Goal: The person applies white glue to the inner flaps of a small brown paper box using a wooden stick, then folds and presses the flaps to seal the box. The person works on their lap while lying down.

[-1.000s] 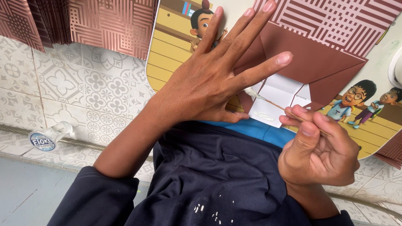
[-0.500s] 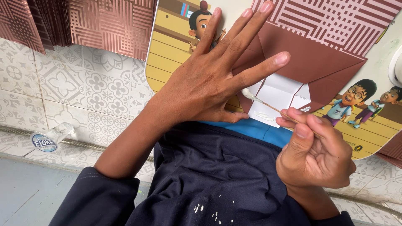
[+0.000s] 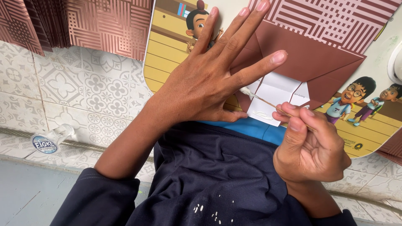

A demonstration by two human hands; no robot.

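Observation:
My left hand (image 3: pixel 201 79) lies flat with fingers spread, pressing on a brown folded paper piece (image 3: pixel 310 58) whose outer side has a pink line pattern (image 3: pixel 335 21). My right hand (image 3: pixel 310 150) pinches a thin wooden stick (image 3: pixel 261 99). The stick's tip carries a white dab and touches the white inner flap (image 3: pixel 276 94) just below my left little finger. The paper rests on a board printed with cartoon figures (image 3: pixel 167 54) that sits across my lap.
A stack of patterned brown sheets (image 3: pixel 83 21) hangs in at the top left. A small clear bottle with a round blue label (image 3: pixel 52 140) lies on the patterned tile floor (image 3: pixel 83 92). A dark blue garment (image 3: pixel 209 175) covers my lap.
My right hand has moved up and left, and the stick's tip now touches the white flap. My left hand has stayed pressed on the paper.

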